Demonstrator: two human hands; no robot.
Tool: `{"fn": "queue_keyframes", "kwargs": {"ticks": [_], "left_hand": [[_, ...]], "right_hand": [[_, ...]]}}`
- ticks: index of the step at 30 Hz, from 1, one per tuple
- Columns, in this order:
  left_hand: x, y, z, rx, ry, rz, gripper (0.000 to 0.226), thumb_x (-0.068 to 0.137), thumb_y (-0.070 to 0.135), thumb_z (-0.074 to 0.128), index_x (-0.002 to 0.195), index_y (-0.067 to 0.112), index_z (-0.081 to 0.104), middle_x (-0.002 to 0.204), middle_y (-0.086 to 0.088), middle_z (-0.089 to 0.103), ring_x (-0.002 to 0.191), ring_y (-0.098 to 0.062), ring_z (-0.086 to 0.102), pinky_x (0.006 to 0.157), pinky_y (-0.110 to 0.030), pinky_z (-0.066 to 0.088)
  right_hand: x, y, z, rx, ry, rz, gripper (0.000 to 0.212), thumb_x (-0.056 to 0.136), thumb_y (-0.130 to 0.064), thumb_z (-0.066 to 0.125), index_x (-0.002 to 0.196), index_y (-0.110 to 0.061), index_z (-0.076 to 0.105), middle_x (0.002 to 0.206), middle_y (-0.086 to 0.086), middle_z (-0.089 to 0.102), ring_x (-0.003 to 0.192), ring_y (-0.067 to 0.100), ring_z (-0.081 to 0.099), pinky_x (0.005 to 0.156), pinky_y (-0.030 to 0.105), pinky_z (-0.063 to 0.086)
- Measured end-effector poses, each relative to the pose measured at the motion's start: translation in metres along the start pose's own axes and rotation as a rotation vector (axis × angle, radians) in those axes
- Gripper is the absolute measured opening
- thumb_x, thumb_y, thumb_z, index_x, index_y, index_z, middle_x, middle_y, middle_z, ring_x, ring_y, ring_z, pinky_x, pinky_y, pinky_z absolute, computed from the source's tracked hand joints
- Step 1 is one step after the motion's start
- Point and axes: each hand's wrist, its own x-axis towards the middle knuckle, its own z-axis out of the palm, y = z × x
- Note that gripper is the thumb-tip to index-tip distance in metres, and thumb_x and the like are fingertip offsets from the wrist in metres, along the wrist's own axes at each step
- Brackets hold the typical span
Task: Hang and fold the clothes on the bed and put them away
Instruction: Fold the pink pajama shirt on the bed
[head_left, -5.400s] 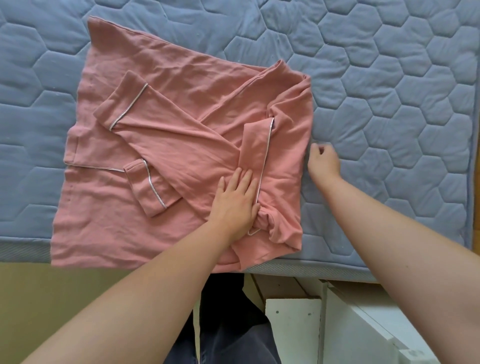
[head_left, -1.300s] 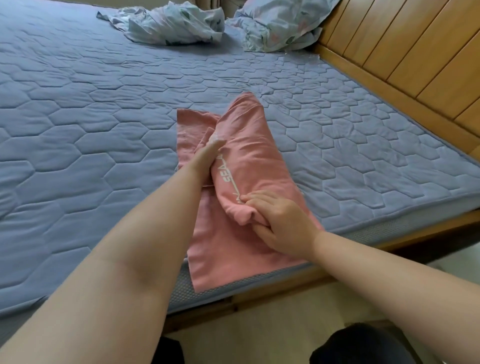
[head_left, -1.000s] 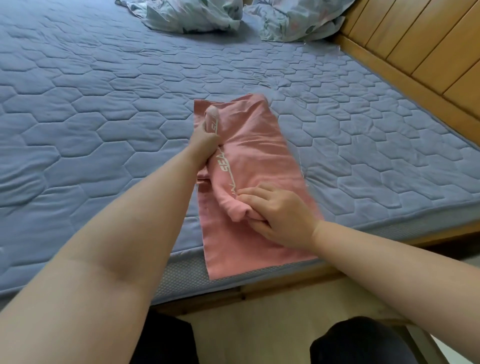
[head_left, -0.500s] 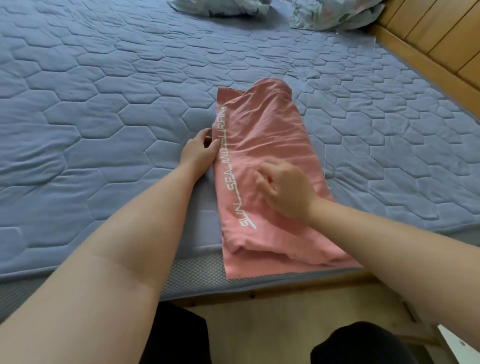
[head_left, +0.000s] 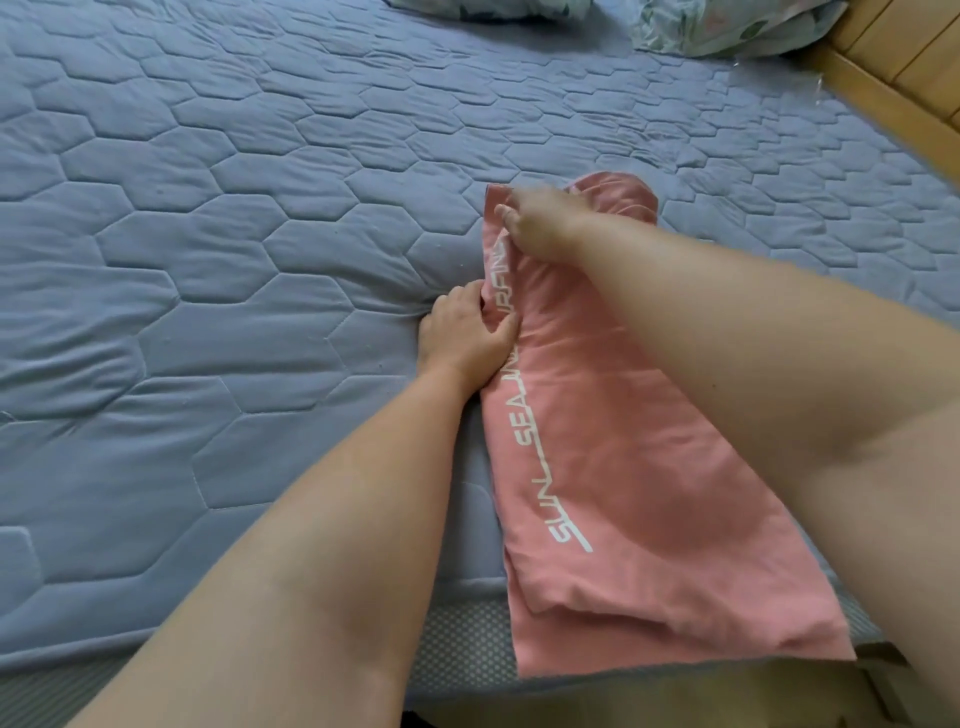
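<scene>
A pink garment (head_left: 618, 467) with white lettering down its left side lies in a long folded strip on the blue quilted bed (head_left: 218, 270), its near end hanging over the mattress edge. My left hand (head_left: 467, 332) pinches the garment's left edge about halfway along. My right hand (head_left: 540, 223) reaches across to the far left corner and pinches the cloth there; that hand is blurred.
Patterned bedding (head_left: 727, 26) is bunched at the head of the bed, top right. A wooden headboard (head_left: 893, 73) runs along the right. The floor (head_left: 701, 696) shows beyond the mattress edge at the bottom.
My right hand has left the middle of the garment and reached forward to its far left corner. My left hand stays at the left edge, now pinching it. The view tilted down.
</scene>
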Motion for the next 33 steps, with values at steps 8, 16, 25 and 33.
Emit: {"fn": "queue_keyframes", "kwargs": {"ticks": [8, 16, 25, 33], "left_hand": [[0.0, -0.001, 0.004, 0.005, 0.086, 0.061, 0.066, 0.087, 0.044, 0.055, 0.145, 0.017, 0.036, 0.129, -0.006, 0.054, 0.119, -0.026, 0.047, 0.098, -0.037, 0.035], [-0.002, 0.001, 0.001, -0.055, 0.081, 0.049, 0.079, 0.08, 0.056, 0.041, 0.148, 0.017, 0.03, 0.141, -0.003, 0.049, 0.124, -0.024, 0.046, 0.102, -0.038, 0.034], [-0.002, -0.001, 0.001, -0.033, 0.109, 0.111, 0.072, 0.09, 0.039, 0.052, 0.151, 0.036, 0.016, 0.098, -0.007, 0.056, 0.098, -0.026, 0.053, 0.086, -0.04, 0.043], [0.002, -0.004, 0.008, 0.088, 0.072, 0.099, 0.065, 0.083, 0.048, 0.029, 0.144, 0.031, 0.04, 0.108, -0.009, 0.054, 0.108, -0.027, 0.049, 0.091, -0.037, 0.038]], "right_hand": [[0.013, 0.014, 0.002, -0.038, -0.137, 0.218, 0.055, 0.091, -0.049, 0.055, 0.125, -0.006, 0.057, 0.128, 0.013, 0.058, 0.117, 0.031, 0.054, 0.095, 0.035, 0.041], [0.003, 0.017, -0.001, 0.302, 0.619, -0.111, 0.031, 0.089, -0.006, 0.044, 0.112, -0.005, 0.063, 0.12, 0.015, 0.057, 0.109, 0.029, 0.055, 0.095, 0.034, 0.043], [-0.025, 0.025, 0.045, 0.105, 0.92, -0.107, 0.03, 0.065, -0.003, 0.049, 0.088, -0.007, 0.068, 0.089, 0.009, 0.064, 0.086, 0.033, 0.058, 0.077, 0.033, 0.036], [-0.062, 0.05, 0.049, -0.006, 0.805, 0.072, 0.031, 0.072, -0.015, 0.043, 0.089, -0.006, 0.067, 0.096, 0.012, 0.063, 0.097, 0.034, 0.055, 0.088, 0.04, 0.035]]}}
